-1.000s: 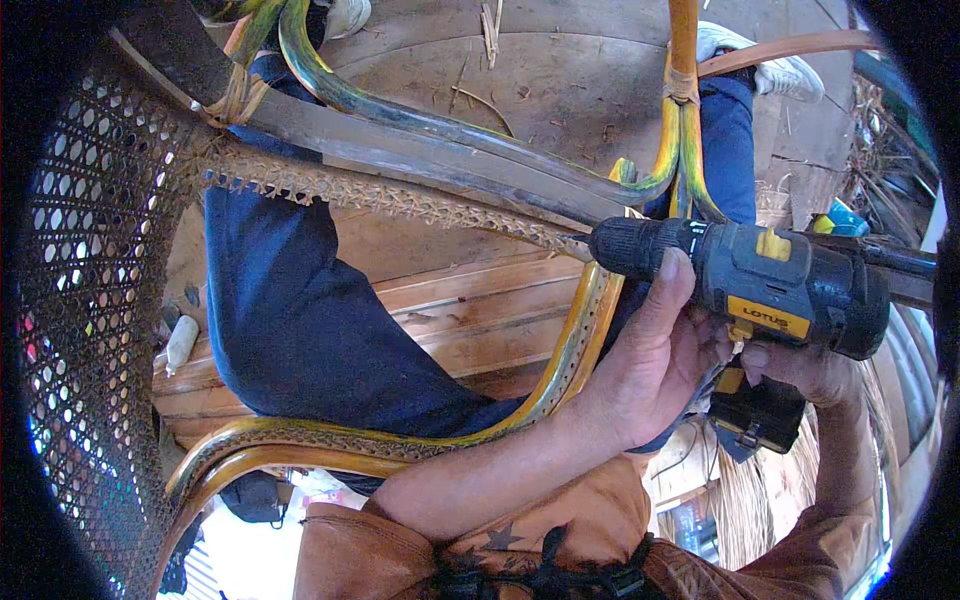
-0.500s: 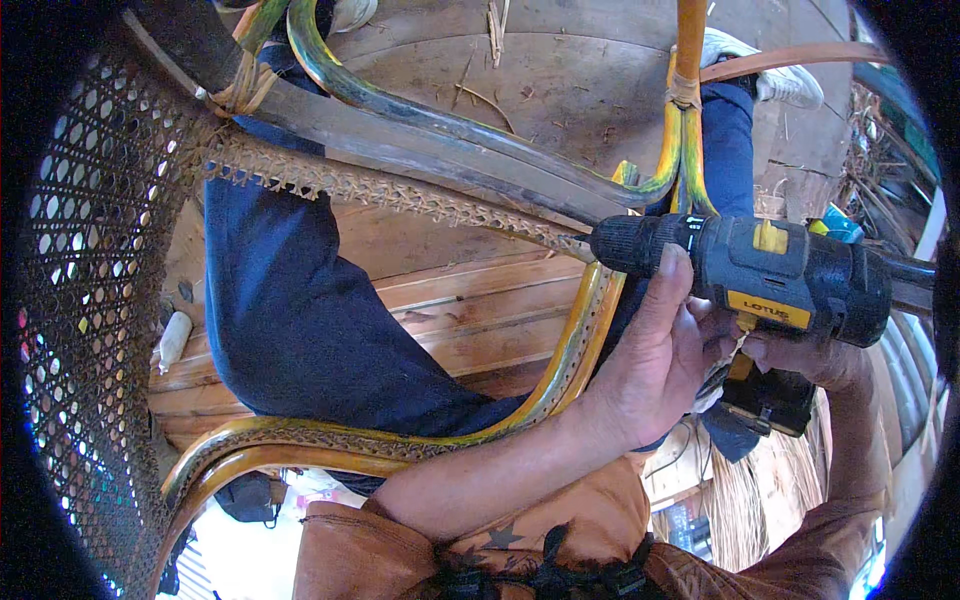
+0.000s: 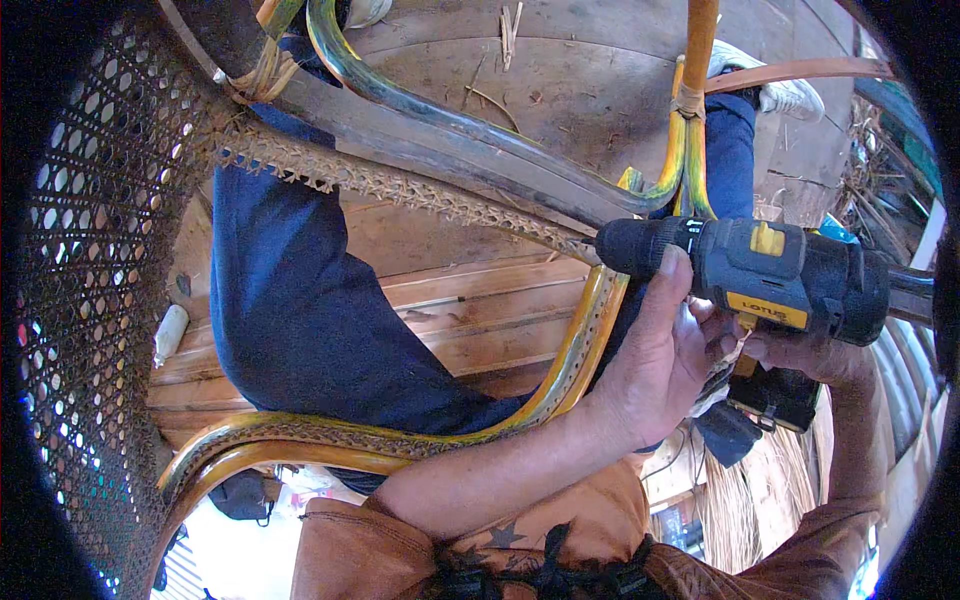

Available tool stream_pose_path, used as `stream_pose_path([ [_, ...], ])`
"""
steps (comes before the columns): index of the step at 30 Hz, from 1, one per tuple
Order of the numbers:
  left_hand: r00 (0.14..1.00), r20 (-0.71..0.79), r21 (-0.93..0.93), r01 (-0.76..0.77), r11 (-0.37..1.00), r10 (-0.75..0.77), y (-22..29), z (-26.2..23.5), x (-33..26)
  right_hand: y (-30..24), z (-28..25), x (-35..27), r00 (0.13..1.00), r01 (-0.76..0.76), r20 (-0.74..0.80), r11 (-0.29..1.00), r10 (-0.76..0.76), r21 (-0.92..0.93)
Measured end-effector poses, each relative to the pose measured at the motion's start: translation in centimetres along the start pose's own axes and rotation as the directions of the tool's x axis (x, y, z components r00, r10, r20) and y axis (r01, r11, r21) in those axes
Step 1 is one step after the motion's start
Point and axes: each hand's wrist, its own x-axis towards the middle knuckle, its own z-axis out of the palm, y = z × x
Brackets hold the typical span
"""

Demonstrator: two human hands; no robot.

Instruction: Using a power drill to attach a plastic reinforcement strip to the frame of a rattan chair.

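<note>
A black and yellow cordless drill (image 3: 765,270) lies nearly level at the right, its chuck pointing left. My right hand (image 3: 800,357) is closed around its grip, with most of the fingers hidden behind the tool. My left hand (image 3: 655,350) steadies the front underside, thumb up against the chuck and fingers curled under the body. At the chuck's nose, the bit meets the end of a rattan-edged rail (image 3: 430,200) on a curved chair frame (image 3: 560,370). Woven cane webbing (image 3: 95,260) fills the panel at the left. Frayed cane strands run along the rail.
My legs in dark blue trousers (image 3: 290,290) straddle the frame. Wooden planks (image 3: 480,310) lie beneath, and a white bottle (image 3: 171,334) stands out at the left. Loose fibre strips (image 3: 750,500) hang at lower right. Cane scraps (image 3: 510,35) litter the floor.
The chair frame and webbing appear shifted slightly right and down in the picture. Both hands and the drill hold almost the same place and grip.
</note>
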Motion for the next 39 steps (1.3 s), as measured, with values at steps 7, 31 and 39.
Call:
stream_pose_path([
  [7, 1.0, -0.007, -0.031, -0.006, 0.999, 0.006, 0.2, -0.1, 0.0, -1.0, 0.1, 0.4, 0.998, -0.051, 0.022, 0.995, 0.053, -0.081],
  [31, 0.998, 0.03, 0.005, -0.047, 0.999, 0.047, 0.3, 0.3, 0.1, 1.2, -1.3, 1.4, 0.884, 0.465, 0.196, 0.765, -0.424, -0.445],
  [39, 0.996, 0.07, -0.002, -0.046, 0.999, 0.046, 0.5, -0.3, 0.0, -0.4, -0.2, 1.3, 0.979, 0.155, 0.14, 0.986, -0.145, -0.059],
])
